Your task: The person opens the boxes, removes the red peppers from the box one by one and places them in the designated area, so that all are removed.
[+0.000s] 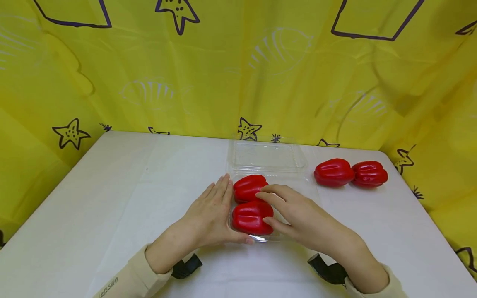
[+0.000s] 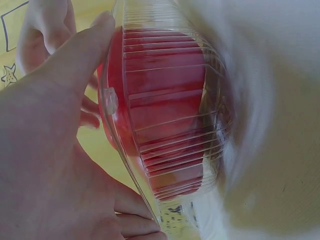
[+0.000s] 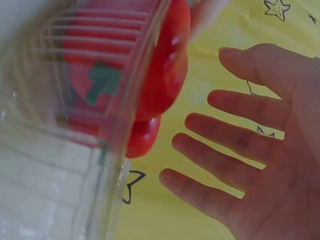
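In the left part of a clear box (image 1: pixel 262 238), a near red pepper (image 1: pixel 251 218) and a far red pepper (image 1: pixel 247 188), lying one behind the other, touching, with a green stem (image 3: pixel 102 82) toward the right in the right wrist view. Behind the base, a lid (image 1: pixel 266 156), folded back toward the curtain (image 1: pixel 216 62). Along the left wall, the left hand (image 1: pixel 208 213), fingers straight, thumb spread along the near rim: touching the box, no pepper in hold. By the right ends of both peppers, the right hand (image 1: pixel 302 213), fingers parted and loosely bent, holding nothing, with a gap before the peppers in the right wrist view. Probably best to nudge both peppers leftward with soft fingertips, low and evenly, against light support from the left palm; too much force, likely a bent wall or a sliding box. Wise also to watch for rolling and to avoid pressing on the lid's fold. Farther right, on the white table (image 1: pixel 112 198), a third pepper (image 1: pixel 334 172) and a fourth pepper (image 1: pixel 369 174), touching each other. Around the table, at the back and both sides, yellow curtain with dark stars and pale fish; under the wrists, black pieces (image 1: pixel 186 267), and beyond, pale sleeves (image 1: pixel 136 275).
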`<state>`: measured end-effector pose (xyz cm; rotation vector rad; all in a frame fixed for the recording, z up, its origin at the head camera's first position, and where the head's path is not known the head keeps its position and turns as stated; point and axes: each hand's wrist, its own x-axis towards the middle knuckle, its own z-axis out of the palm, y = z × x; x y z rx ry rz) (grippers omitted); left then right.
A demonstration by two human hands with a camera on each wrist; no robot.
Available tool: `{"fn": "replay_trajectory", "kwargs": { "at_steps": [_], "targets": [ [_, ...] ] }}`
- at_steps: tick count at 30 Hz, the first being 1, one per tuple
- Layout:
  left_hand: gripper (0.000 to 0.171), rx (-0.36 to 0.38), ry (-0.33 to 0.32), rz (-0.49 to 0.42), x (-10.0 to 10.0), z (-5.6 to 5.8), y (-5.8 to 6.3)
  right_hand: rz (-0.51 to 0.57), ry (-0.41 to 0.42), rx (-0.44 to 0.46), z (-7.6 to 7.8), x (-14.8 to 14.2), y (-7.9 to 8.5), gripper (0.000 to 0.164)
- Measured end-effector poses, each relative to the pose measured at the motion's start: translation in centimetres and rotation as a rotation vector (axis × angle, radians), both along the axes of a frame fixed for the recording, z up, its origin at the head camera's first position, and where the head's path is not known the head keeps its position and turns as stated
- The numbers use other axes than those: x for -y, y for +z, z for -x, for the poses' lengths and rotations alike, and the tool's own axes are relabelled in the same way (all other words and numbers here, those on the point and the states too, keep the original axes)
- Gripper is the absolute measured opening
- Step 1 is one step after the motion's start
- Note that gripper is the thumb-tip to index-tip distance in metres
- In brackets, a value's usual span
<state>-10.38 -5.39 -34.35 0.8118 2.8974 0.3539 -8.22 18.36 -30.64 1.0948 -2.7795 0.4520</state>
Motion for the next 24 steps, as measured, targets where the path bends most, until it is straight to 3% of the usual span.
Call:
{"fn": "replay_trajectory", "kwargs": {
  "at_steps": [7,14,24],
  "targets": [
    [0.128,0.008,-0.003,0.011,0.0,0.1,0.0,-0.021,0.022,0.050,0.1,1.0,-0.9,0.048],
    [0.128,0.006,-0.010,0.024,0.0,0.1,0.1,-0.018,-0.009,0.100,0.4,1.4,-1.7,0.054],
    [0.131,-0.028,-0.027,0.059,0.1,-0.1,0.0,0.067,-0.004,0.156,0.9,1.6,-2.6,0.058]
  ]
}}
